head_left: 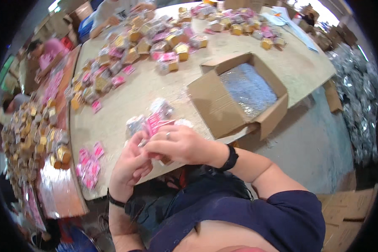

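Observation:
My left hand (131, 163) and my right hand (179, 145) meet above the near edge of the table, fingers pinched together. What lies between the fingertips is mostly hidden. A pink printed packet (154, 121) shows just beyond the fingers and touches them; I cannot tell which hand grips it. Past it, a clear-wrapped item (161, 108) and another wrapped piece (136, 124) rest on the tabletop. Left of my left hand lies a small pile of pink packets (88, 169).
An open cardboard box (217, 105) with clear plastic inside stands at the right edge of the table (143, 90). Heaps of gold and pink wrapped pieces (143, 45) cover the far side. Other people sit at the far and left sides. Silvery packaging (357, 96) is piled at right.

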`<move>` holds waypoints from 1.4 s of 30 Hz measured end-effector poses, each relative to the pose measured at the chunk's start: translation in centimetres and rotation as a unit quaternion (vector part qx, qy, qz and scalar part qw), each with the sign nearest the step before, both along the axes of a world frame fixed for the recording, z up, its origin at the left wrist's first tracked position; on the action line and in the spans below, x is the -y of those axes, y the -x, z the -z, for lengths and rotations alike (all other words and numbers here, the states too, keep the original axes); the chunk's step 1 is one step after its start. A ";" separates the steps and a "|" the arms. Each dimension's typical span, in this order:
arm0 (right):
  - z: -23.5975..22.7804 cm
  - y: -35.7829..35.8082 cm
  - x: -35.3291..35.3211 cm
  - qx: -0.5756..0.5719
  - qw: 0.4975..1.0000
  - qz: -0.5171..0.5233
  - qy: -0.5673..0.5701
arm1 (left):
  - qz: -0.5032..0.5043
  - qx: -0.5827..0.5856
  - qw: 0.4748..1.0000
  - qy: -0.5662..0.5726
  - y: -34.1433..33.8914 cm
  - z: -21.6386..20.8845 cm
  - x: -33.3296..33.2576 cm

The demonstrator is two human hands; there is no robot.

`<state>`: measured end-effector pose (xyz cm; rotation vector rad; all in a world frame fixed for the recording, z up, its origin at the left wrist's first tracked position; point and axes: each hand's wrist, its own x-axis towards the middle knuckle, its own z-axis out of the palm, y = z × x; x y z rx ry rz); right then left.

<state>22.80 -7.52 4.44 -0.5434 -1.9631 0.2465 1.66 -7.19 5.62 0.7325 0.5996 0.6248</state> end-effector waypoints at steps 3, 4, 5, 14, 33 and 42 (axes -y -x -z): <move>-0.8 -0.7 0.2 0.052 0.997 0.013 -0.054 | -0.002 0.096 0.994 0.058 -0.4 1.2 0.0; -0.9 -0.8 0.3 0.060 0.995 0.030 -0.071 | -0.009 0.108 0.992 0.063 -0.5 1.4 0.1; -1.0 -0.8 0.3 0.066 0.993 0.044 -0.087 | -0.006 0.108 0.992 0.061 -0.6 1.1 0.3; -0.4 -1.4 -0.9 0.075 0.996 0.049 0.008 | -0.120 0.523 0.841 -0.072 6.7 -2.6 0.1; -13.5 -31.7 -19.6 -0.083 0.910 0.366 0.173 | -0.151 0.151 0.965 -0.155 9.6 4.1 0.3; -6.2 -9.7 -19.1 0.351 0.843 0.179 0.366 | -0.251 0.040 0.967 0.003 2.3 3.3 -11.9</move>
